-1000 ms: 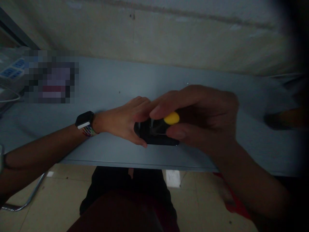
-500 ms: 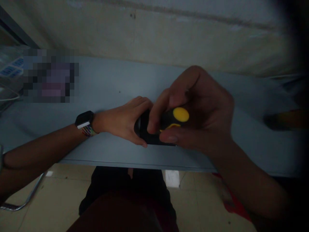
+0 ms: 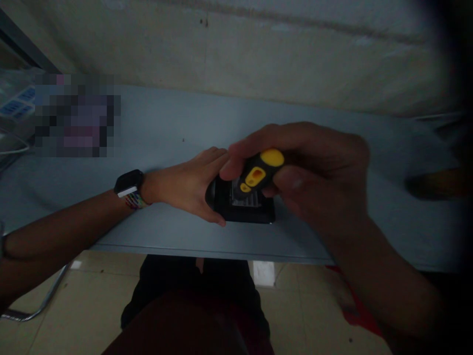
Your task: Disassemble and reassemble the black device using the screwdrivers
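Observation:
A black box-shaped device (image 3: 244, 214) lies flat on the grey table, with a printed label on its upper face. My left hand (image 3: 195, 185) grips its left end, thumb along the near side and fingers around the far side. Above the device, my right hand (image 3: 314, 172) is closed on the black and yellow handle of a screwdriver (image 3: 256, 175). The handle tilts, its yellow end pointing up and to the right. I cannot see the screwdriver's tip or whether it touches the device.
The grey table (image 3: 158, 121) runs along a wall (image 3: 240, 59). A blurred-out item (image 3: 84, 123) and a clear plastic bag (image 3: 16, 103) with blue labels sit at the left. A dark and orange object (image 3: 436, 182) lies at the right. Below the table's front edge is a tiled floor.
My right hand has turned and its fingers have shifted on the screwdriver, whose handle now leans differently. More of the device's label shows. My left hand and the device have stayed put.

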The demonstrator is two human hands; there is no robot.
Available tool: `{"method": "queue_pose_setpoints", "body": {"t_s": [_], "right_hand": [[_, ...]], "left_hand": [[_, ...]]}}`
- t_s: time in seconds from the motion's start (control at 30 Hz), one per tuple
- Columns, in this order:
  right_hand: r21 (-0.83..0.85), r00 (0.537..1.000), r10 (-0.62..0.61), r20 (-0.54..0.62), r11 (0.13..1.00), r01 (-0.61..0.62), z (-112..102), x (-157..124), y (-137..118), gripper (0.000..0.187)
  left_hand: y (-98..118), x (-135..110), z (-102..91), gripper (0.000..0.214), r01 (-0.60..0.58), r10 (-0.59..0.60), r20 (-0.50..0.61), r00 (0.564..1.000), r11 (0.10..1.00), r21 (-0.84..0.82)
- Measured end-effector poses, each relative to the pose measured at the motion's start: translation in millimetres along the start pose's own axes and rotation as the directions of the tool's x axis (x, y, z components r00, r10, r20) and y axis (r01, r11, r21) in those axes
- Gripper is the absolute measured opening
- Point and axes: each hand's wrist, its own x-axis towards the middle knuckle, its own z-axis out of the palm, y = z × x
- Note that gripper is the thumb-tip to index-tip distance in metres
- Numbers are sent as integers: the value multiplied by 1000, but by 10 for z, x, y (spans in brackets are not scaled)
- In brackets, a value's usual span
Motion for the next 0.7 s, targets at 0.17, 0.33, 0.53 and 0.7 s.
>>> {"method": "queue_pose_setpoints", "body": {"t_s": [0.17,0.33,0.53,0.7], "right_hand": [[60,999,54,2,997,-54,5,-3,-7,37],[126,999,18,-45,992,-12,41,-5,8,39],[106,991,64,-119,993,-52,16,-13,2,31],[128,984,52,-169,991,-31,-4,36,-25,37]], "left_hand": [[-17,-21,0,75,-47,45,17,999,993,107],[35,-20,-15,78,-11,7,32,999,992,123],[27,-44,-6,82,-8,8,3,1000,993,114],[-7,-44,-22,79,-53,52,17,998,997,61]]}}
